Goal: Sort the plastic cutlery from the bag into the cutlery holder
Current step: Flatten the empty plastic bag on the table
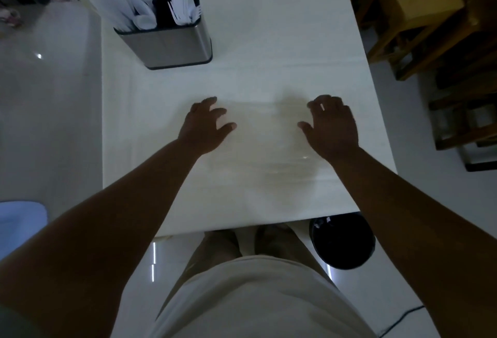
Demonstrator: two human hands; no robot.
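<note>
Both hands are over the desk (295, 28) now, the left hand (207, 125) and the right hand (333, 125) on either side of a clear plastic bag (266, 146) that lies flat near the front edge. Fingers are loosely spread on both and grip nothing that can be seen; whether the fingertips touch the film is hard to tell in this dim light. The cutlery holder (172, 41) stands well apart at the far left, with white plastic cutlery (139, 12) upright in its compartments. Whether any pieces remain in the bag cannot be made out, because the film is nearly invisible. That bag looks feather-light, limp and slippery, so it will probably crumple and slide rather than lift cleanly. The sensible hold is a pinch at an edge or corner. Any cutlery inside would be light and stiff and is best taken by the handle.
</note>
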